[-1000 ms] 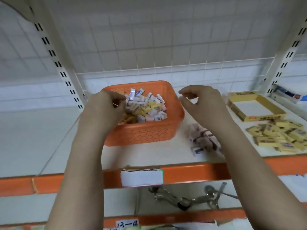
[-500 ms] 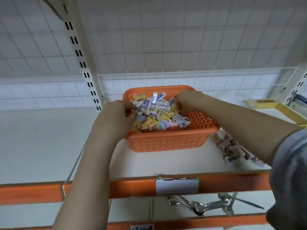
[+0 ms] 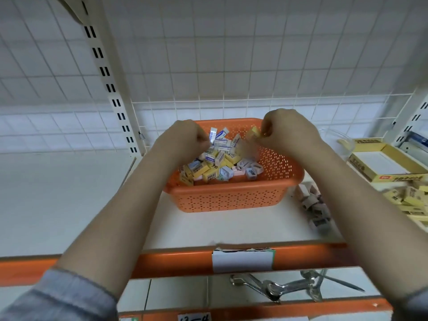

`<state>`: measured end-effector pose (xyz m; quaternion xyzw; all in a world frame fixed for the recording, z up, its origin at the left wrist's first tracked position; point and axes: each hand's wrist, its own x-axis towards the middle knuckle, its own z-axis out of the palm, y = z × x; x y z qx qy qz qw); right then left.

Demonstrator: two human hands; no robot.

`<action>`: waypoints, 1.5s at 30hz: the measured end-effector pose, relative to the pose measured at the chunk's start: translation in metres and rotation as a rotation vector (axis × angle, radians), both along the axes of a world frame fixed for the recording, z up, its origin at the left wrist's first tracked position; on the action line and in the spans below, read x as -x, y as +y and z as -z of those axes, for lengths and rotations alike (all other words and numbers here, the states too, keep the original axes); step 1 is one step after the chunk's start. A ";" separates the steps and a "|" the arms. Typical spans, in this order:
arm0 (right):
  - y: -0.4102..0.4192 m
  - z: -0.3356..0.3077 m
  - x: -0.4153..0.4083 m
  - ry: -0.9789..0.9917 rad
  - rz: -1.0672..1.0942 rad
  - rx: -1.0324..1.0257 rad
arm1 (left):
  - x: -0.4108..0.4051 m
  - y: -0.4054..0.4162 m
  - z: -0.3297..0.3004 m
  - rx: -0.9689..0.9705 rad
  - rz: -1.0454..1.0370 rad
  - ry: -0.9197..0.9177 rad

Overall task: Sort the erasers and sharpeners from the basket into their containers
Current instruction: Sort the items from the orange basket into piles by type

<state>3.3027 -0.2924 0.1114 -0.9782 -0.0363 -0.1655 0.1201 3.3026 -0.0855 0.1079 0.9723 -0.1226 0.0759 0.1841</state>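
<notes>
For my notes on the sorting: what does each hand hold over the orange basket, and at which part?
The right hand pinches a yellow eraser at its end. The left hand is curled; any hold cannot be told.

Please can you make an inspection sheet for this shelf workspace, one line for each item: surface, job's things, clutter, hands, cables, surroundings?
Surface: white shelf with an orange front edge and a white label.
Job's things: orange basket holds mixed yellow, white and blue small items; open yellow box at right; yellow pieces loose beside it; pale pile right of the basket.
Clutter: metal tools on the shelf below.
Hands: left hand curled over the basket, contents hidden; right hand pinches a yellow piece.
Cables: nothing seen.
Surroundings: white wire grid back panel, slotted uprights.
</notes>
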 end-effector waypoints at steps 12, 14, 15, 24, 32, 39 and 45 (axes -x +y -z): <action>-0.002 0.047 0.071 -0.359 0.045 -1.002 | -0.053 -0.048 0.017 -0.309 -0.005 0.295; -0.003 0.046 0.073 -0.366 0.050 -1.018 | -0.053 -0.049 0.017 -0.304 -0.015 0.295; -0.003 0.046 0.074 -0.370 0.052 -1.021 | -0.052 -0.049 0.015 -0.306 -0.023 0.294; -0.008 0.039 0.092 -0.393 0.066 -1.160 | 0.007 -0.033 -0.010 0.363 0.037 0.032; -0.049 0.044 0.130 -0.499 0.267 -1.151 | 0.049 -0.064 0.018 0.551 0.248 -0.135; -0.157 0.057 0.157 -0.601 0.481 -1.121 | 0.073 -0.143 0.028 0.599 0.323 -0.136; -0.267 0.075 0.141 -0.235 0.483 -0.654 | 0.097 -0.232 0.045 0.505 0.181 -0.094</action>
